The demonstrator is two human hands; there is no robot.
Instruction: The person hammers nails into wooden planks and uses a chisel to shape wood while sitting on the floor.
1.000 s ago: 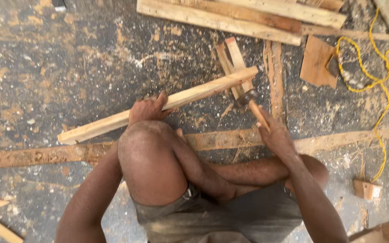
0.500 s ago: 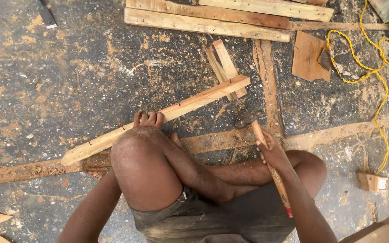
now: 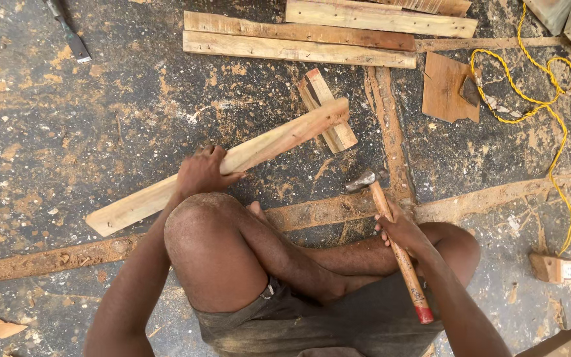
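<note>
I sit on the ground with my knees drawn up. My left hand [image 3: 201,173] grips a long pale wooden plank [image 3: 279,139] that lies slanted across the dark floor, its far end resting on two short wood blocks [image 3: 338,134]. My right hand [image 3: 399,229] is closed around the wooden handle of a hammer [image 3: 391,231]. The hammer's metal head [image 3: 361,180] hangs low over the floor, to the right of the plank and apart from it. The handle's red end sticks out behind my wrist.
Several long boards [image 3: 299,39] lie at the top of the view. A yellow cord [image 3: 550,99] loops at the right beside a flat brown board [image 3: 445,89]. A chisel [image 3: 67,33] lies top left. A small wood block [image 3: 552,268] sits at the right. Sawdust strips cross the floor.
My left hand has slid along the plank to a fuller grip on it. The hammer has swung from raised with its head hidden to lowered, its head near the floor.
</note>
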